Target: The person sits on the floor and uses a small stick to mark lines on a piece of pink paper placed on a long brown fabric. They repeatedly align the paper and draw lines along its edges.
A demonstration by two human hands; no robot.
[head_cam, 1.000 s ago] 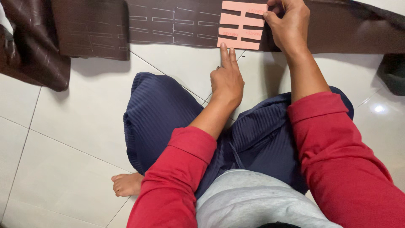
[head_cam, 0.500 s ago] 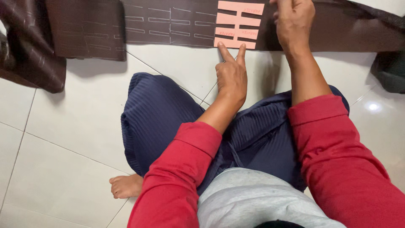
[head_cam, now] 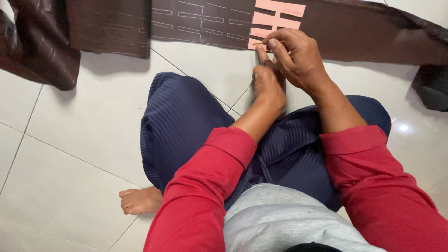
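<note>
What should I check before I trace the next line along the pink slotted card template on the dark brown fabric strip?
1. Pink slotted card template lies flat on the dark brown fabric strip: ok.
2. Left hand pins the template's lower edge with its fingertips: ok.
3. Right hand grips a thin pencil-like stick over the template's lowest bar: ok.
4. Stick's tip sits on the slot edge: cannot tell, the fingers hide it.
5. Fabric under the template is smooth, without folds: ok where visible; the part under the card is hidden.
6. Earlier chalk outlines to the left stay clear of the template: ok.
</note>
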